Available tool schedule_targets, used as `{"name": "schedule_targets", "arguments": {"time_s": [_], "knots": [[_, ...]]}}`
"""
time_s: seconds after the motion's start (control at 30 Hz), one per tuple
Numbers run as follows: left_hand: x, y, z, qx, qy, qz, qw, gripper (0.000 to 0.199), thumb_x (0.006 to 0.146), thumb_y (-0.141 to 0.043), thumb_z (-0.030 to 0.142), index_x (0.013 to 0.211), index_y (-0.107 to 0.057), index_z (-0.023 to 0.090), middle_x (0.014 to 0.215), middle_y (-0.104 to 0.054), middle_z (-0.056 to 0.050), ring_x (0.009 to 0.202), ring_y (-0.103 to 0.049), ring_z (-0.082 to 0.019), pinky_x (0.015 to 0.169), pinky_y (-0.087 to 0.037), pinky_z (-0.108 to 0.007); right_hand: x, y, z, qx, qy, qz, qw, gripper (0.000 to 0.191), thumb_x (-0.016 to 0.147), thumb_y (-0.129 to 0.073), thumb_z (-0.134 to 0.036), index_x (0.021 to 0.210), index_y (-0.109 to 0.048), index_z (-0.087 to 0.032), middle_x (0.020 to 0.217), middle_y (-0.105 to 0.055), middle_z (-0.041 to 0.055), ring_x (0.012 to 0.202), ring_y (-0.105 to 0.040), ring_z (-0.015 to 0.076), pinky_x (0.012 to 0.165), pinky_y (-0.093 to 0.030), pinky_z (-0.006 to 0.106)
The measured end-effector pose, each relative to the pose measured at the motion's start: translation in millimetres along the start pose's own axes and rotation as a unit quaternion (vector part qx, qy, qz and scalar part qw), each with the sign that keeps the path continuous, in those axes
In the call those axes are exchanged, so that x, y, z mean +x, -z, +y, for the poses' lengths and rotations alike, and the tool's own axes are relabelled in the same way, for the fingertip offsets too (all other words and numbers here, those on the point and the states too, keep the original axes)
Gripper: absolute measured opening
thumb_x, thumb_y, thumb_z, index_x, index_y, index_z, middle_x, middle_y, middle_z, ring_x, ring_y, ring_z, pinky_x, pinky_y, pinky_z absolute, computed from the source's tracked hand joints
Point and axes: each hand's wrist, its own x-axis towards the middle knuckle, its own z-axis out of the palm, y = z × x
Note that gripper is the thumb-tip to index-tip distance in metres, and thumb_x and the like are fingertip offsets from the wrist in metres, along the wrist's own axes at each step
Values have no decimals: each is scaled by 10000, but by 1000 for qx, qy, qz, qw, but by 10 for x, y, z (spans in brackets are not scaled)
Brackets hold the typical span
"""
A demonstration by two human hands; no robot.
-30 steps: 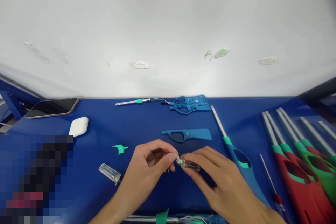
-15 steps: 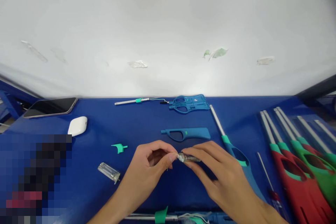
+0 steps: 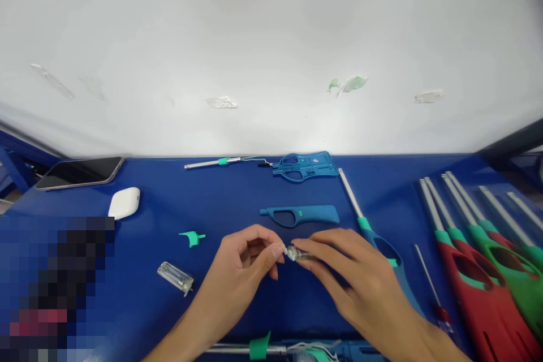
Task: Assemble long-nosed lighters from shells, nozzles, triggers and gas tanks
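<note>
Between the fingers of my right hand (image 3: 360, 271) is a clear lighter fuel tank (image 3: 302, 254), its pale valve end pointing left. My left hand (image 3: 241, 277) is closed in a pinch at that end, thumb against forefinger; a tiny whitish bit shows at the fingertips, too small to name. A second clear fuel tank (image 3: 175, 278) lies left of my left hand, below a green trigger (image 3: 193, 238). Beyond my hands lies one blue lighter handle half (image 3: 303, 215), and farther back another blue half (image 3: 307, 167) beside a wired metal barrel (image 3: 212, 163).
A blue lighter (image 3: 384, 243) and a screwdriver (image 3: 433, 283) lie to the right, near several red and green lighters (image 3: 487, 288). At left are a phone (image 3: 80, 173) and a white earphone case (image 3: 124, 203). Another barrel with a green collar (image 3: 259, 347) crosses the front edge.
My left fingertips have drawn slightly left from the tank's valve end, leaving more of it visible. The right hand keeps its hold on the tank.
</note>
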Motion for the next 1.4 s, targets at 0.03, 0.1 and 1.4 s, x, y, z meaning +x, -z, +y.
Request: {"name": "schedule_targets", "arguments": {"time_s": [0.03, 0.1, 1.4], "knots": [[-4, -5, 9, 0, -1, -1, 1000, 365, 930, -684, 544, 858, -689, 187, 678, -618, -2, 645, -576, -151, 599, -428, -247, -1, -1, 0, 0, -1, 0, 1000, 235, 1033, -626, -170, 1244, -675, -260, 1074, -741, 20, 928, -723, 162, 849, -558, 332], [-12, -16, 26, -1, -1, -2, 1000, 371, 925, -687, 551, 855, -691, 187, 680, -620, -6, 643, -578, -158, 608, -440, -256, 0, 0, -2, 0, -3, -1, 1000, 232, 1033, -629, -172, 1243, -674, -262, 1075, -738, 19, 931, -717, 161, 848, -557, 336], [-44, 8, -73, -35, -37, -58, 997, 416, 891, -765, 537, 766, -723, 142, 600, -683, -34, 476, -667, -153, 436, -517, -218, -20, 38, -94, -110, 84, -25, 990, 424, 988, -437, 20, 1277, -669, -186, 973, -726, 53, 774, -611, 190, 739, -453, 342]]}}
